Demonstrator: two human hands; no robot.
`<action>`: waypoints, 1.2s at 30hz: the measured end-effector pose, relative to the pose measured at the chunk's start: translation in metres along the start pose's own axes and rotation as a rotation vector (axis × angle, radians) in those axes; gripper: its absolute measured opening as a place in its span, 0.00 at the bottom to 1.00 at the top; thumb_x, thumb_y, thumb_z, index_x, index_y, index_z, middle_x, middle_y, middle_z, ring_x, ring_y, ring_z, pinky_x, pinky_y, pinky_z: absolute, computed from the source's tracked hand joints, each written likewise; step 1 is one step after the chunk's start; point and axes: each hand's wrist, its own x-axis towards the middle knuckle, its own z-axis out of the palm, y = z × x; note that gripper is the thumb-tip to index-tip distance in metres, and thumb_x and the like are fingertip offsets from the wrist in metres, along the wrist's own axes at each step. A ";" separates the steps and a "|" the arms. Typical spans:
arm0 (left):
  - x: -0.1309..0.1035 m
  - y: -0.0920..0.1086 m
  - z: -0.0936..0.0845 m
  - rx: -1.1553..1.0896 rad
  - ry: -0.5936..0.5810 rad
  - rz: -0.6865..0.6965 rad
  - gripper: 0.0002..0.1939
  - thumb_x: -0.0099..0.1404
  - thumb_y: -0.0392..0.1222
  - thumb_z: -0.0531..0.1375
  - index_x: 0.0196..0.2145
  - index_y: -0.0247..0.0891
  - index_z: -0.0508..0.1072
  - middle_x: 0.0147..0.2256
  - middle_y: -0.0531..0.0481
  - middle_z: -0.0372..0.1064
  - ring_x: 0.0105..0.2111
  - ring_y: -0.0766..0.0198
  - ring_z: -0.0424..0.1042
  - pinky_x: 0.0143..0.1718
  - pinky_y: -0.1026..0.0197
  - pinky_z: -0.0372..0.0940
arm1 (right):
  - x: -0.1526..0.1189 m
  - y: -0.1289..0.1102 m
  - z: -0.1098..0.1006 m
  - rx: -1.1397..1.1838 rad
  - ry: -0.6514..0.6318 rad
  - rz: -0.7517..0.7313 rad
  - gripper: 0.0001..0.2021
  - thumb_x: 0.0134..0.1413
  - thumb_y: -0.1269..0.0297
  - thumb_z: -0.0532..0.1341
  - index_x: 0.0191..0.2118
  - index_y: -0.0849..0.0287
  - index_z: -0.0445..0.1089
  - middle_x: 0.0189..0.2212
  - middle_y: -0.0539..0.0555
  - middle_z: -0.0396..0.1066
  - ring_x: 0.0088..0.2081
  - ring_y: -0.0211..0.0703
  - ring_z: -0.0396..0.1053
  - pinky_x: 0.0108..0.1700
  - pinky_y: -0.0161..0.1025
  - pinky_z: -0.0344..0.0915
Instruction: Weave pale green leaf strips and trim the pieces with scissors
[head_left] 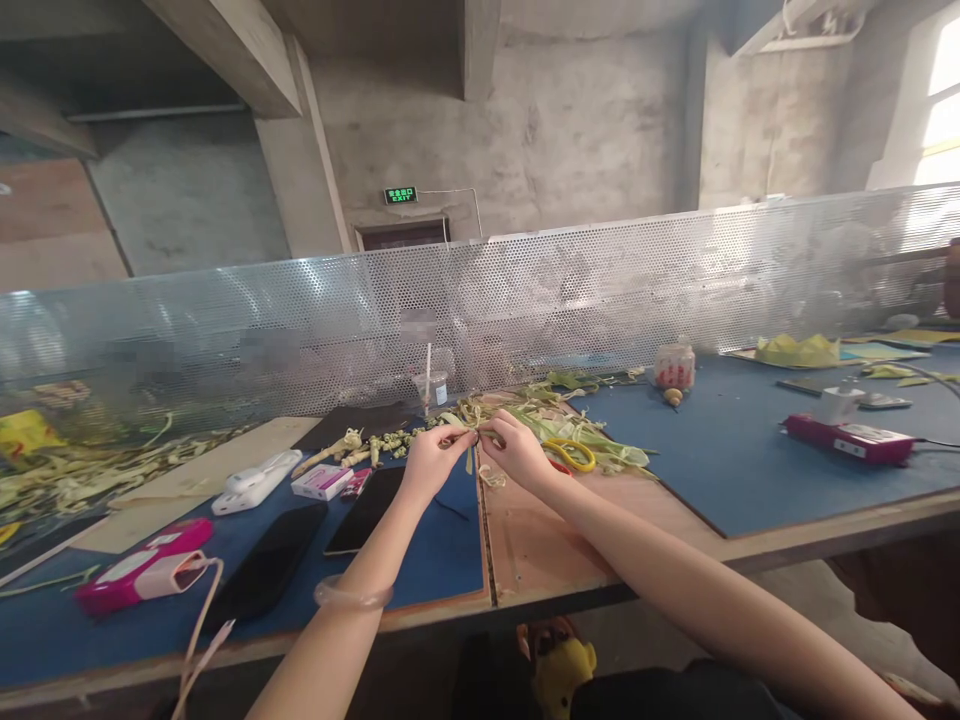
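Both hands meet over the join of the table, fingertips nearly touching. My left hand (437, 455), with a translucent bangle (352, 596) on its forearm, is closed in a pinch. Opposite it, my right hand (513, 447) pinches too. Between them is a thin pale-green leaf strip (469, 462), whose end hangs below the left fingers; much of it is hidden. Loose husk-like leaves (611, 440) lie behind and right of my hands. Yellow-handled scissors (576, 456) rest among them. A small curled pale piece (492, 477) lies just below my right hand.
Left on the blue mat are knotted pale-green pieces (382, 447), a small box (324, 482), two dark phones (274, 560) (367, 510), a white power strip (256, 482) and a magenta one (142, 568). A plastic cup (439, 385), a jar (674, 366) and a perforated metal screen (525, 300) stand behind.
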 end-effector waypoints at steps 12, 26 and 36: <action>0.002 -0.007 0.001 -0.199 -0.050 -0.036 0.16 0.51 0.49 0.60 0.33 0.35 0.73 0.33 0.46 0.71 0.35 0.59 0.68 0.38 0.61 0.60 | -0.001 -0.006 -0.005 0.049 -0.018 -0.039 0.07 0.52 0.67 0.52 0.34 0.58 0.66 0.29 0.50 0.60 0.27 0.34 0.59 0.30 0.31 0.56; -0.001 0.005 -0.006 -0.211 -0.171 -0.045 0.14 0.49 0.46 0.62 0.33 0.38 0.75 0.35 0.47 0.72 0.37 0.58 0.68 0.42 0.60 0.59 | 0.005 -0.007 -0.013 0.306 -0.140 0.073 0.06 0.49 0.65 0.56 0.28 0.60 0.68 0.24 0.48 0.60 0.25 0.32 0.56 0.29 0.31 0.54; 0.000 0.000 -0.009 -0.209 -0.244 -0.069 0.13 0.49 0.46 0.62 0.32 0.38 0.76 0.33 0.48 0.73 0.36 0.60 0.68 0.42 0.61 0.58 | 0.004 -0.011 -0.021 0.486 -0.299 0.276 0.12 0.46 0.58 0.58 0.25 0.62 0.67 0.22 0.47 0.60 0.25 0.32 0.55 0.27 0.31 0.53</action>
